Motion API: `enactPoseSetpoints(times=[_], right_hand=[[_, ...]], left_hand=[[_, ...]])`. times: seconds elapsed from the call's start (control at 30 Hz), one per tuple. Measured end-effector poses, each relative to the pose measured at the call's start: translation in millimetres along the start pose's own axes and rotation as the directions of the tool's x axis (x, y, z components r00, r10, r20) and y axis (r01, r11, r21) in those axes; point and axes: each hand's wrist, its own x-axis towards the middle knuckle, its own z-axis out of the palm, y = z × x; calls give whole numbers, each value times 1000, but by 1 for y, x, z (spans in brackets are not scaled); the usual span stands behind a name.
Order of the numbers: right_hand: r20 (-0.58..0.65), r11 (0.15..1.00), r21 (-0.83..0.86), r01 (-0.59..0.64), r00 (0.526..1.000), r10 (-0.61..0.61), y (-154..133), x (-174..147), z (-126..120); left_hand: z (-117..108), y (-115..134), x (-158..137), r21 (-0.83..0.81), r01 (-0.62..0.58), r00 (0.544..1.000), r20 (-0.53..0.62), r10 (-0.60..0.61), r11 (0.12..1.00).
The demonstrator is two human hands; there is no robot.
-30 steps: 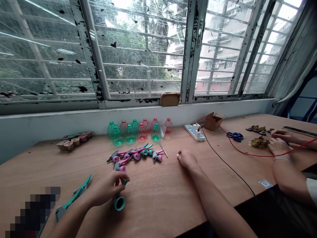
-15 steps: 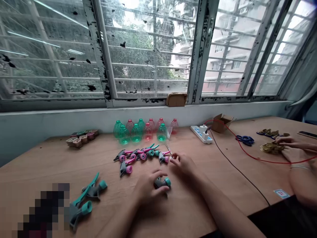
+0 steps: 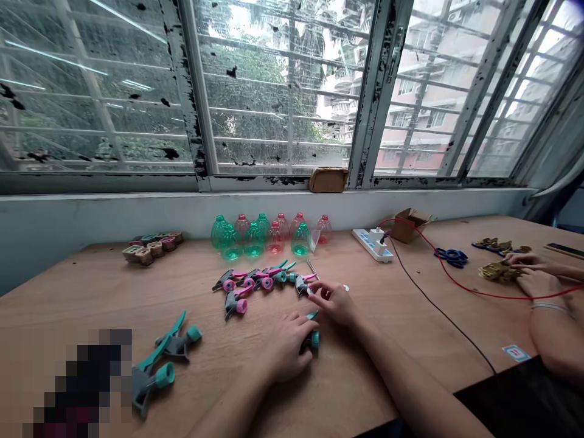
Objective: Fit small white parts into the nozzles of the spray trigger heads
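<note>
My left hand [image 3: 289,345] is closed over a grey trigger spray head [image 3: 314,340] with a teal collar, low over the table; its fingers hide much of the body. My right hand [image 3: 335,302] is just beyond, its thumb and finger pinched at a small white piece [image 3: 309,291], beside a grey spray head with a pink trigger. More pink and teal spray heads [image 3: 267,282] lie in a cluster ahead of my hands. Nearer on the left are two teal-and-grey spray heads [image 3: 152,378]. A small white disc [image 3: 345,288] lies behind my right hand.
Green and red clear bottles [image 3: 253,241] stand by the wall. A power strip [image 3: 371,245], a cardboard box [image 3: 408,225] and cables are to the right. Another person's hands [image 3: 538,277] handle gold-coloured pieces at far right. Stacked small blocks [image 3: 155,248] sit back left.
My left hand has closed further over the spray head and shifted slightly right. My right hand has moved slightly, and the white disc behind it now shows. The view has tilted a little.
</note>
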Motion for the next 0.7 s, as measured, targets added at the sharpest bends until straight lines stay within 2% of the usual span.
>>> enactPoseSetpoints(times=[0.17, 0.27, 0.43, 0.57, 0.7], right_hand=[[17, 1000, -16, 5, 1000, -4, -3, -1, -4], [2, 991, -132, -26, 1000, 27, 6, 1, -18], [-140, 922, -346, -174, 981, 132, 37, 6, -49], [-148, 826, -449, -339, 941, 306, 52, 6, -60], [-156, 783, -466, -412, 909, 385, 58, 4, -62]], left_hand=[[2, -2, 1, -13, 80, 995, -52, -81, 997], [3, -6, 1, -79, 163, 977, -128, -172, 983], [4, -12, 3, -130, 219, 951, -191, -241, 967], [4, -13, 4, -145, 212, 953, -189, -237, 966], [4, -14, 4, -154, 223, 947, -198, -251, 963]])
